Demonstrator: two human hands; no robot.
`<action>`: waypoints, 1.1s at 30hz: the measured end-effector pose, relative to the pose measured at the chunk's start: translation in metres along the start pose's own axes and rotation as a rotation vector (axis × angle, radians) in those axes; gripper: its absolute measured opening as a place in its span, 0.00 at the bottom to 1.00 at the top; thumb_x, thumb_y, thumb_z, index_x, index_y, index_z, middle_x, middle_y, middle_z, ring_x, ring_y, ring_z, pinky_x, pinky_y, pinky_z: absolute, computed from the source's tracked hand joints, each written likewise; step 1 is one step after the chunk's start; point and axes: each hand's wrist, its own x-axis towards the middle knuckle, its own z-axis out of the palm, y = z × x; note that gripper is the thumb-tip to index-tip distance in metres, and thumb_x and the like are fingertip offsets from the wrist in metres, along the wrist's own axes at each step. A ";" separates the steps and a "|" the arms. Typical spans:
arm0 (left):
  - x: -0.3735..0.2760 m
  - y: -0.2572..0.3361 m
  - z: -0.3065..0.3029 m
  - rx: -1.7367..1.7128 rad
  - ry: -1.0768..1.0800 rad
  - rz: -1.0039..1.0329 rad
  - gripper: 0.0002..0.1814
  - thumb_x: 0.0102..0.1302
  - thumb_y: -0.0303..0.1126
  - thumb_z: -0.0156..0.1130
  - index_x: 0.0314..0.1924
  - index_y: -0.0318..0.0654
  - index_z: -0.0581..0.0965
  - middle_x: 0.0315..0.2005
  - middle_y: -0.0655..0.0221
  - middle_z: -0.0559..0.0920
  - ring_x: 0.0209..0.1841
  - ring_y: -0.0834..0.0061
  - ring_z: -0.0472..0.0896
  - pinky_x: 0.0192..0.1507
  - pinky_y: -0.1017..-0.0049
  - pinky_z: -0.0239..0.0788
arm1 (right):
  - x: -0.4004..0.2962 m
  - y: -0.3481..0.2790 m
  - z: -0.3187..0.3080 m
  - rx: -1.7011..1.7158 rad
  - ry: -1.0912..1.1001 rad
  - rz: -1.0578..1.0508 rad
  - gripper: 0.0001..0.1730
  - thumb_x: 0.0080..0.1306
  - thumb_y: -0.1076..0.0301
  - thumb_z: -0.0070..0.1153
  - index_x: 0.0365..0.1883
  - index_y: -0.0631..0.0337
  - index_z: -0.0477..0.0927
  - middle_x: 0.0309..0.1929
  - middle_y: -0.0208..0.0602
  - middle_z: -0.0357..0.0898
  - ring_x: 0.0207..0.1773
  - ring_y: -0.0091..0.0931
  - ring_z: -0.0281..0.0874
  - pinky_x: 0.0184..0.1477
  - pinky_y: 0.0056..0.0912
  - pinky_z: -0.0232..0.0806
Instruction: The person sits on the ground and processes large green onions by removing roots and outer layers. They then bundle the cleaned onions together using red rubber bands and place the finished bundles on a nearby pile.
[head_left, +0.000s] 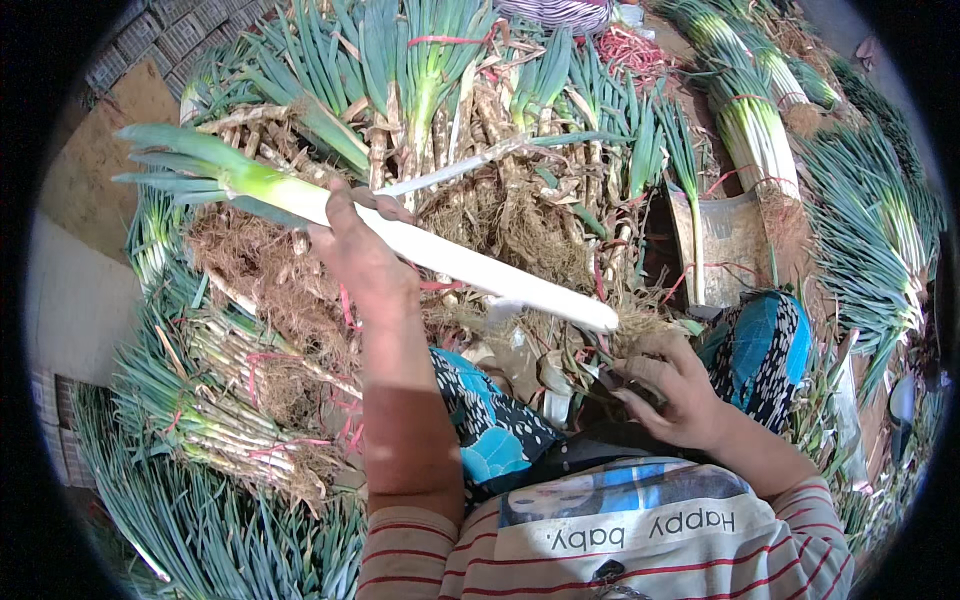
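My left hand (367, 244) is closed around the white shank of a large scallion (480, 262), whose green leaves point to the upper left. The scallion's root end slants down towards my right hand (671, 386), which is beside my knee. The fingers of my right hand are bent around a small dark tool, perhaps a knife (604, 379); its shape is partly hidden. Brown fibrous roots (645, 322) lie between the scallion's end and my right fingers. A single slim scallion (697, 247) rests on a curved metal sheet (731, 232) beyond my right knee.
Unpeeled scallions with roots (480, 172) are heaped ahead. Bundles tied with red string (262, 367) lie at left, and white-stemmed bundles (757, 142) at upper right. Red strings (630, 52) and a woven basket (559, 11) stand at the top. Loose leafy scallions (862, 240) lie at right.
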 end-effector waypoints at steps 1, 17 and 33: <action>-0.002 -0.005 0.001 0.014 -0.008 0.012 0.09 0.67 0.34 0.46 0.39 0.38 0.61 0.21 0.70 0.67 0.18 0.81 0.67 0.16 0.80 0.62 | 0.015 -0.003 0.001 -0.037 0.108 -0.141 0.20 0.49 0.72 0.62 0.42 0.61 0.74 0.39 0.40 0.70 0.40 0.36 0.69 0.41 0.36 0.63; -0.018 -0.016 0.014 0.222 -0.045 0.096 0.08 0.68 0.32 0.45 0.35 0.36 0.61 0.18 0.70 0.67 0.15 0.80 0.68 0.14 0.80 0.64 | 0.028 0.006 0.024 0.291 -0.107 -0.117 0.19 0.48 0.75 0.54 0.41 0.63 0.70 0.31 0.44 0.72 0.37 0.41 0.73 0.41 0.44 0.66; -0.044 -0.006 0.010 0.356 0.025 0.151 0.13 0.66 0.33 0.48 0.41 0.30 0.61 0.17 0.67 0.70 0.16 0.77 0.69 0.18 0.78 0.65 | -0.066 -0.007 -0.049 -0.115 -0.097 0.311 0.33 0.51 0.71 0.53 0.57 0.65 0.61 0.53 0.51 0.62 0.56 0.44 0.60 0.57 0.42 0.56</action>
